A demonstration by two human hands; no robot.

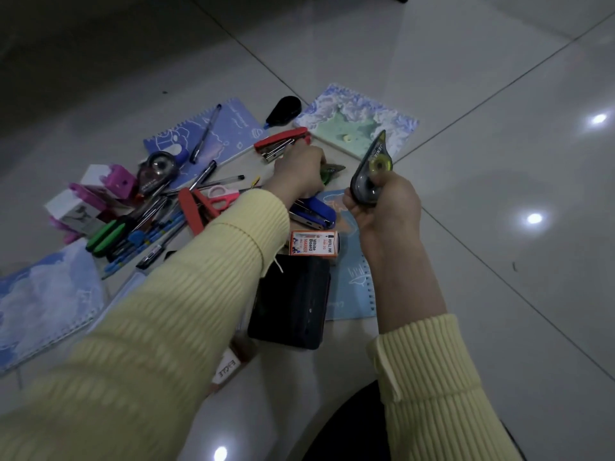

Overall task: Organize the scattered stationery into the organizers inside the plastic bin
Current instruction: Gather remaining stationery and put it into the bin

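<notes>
From the head view, I saw the right hand [382, 207] raised above the floor, its fingers and thumb wrapped round the rounded end of a grey correction tape dispenser [371, 171] with a yellow wheel, tip pointing up and away. The left hand [299, 171] was down among the clutter, fingers curled over a green-handled tool [333, 169] whose grey tip poked out; I could not tell what kind of tool it was. A red stapler [283, 143] lay just beyond that hand and a blue stapler [312, 212] just beside the wrist. The rest of the stationery lay scattered on the tiled floor [482, 244]: a pile of pens [149, 227], pink scissors [221, 196], spiral notebooks [356, 123], a marker refill ink box [314, 242] and a black case [289, 301].
</notes>
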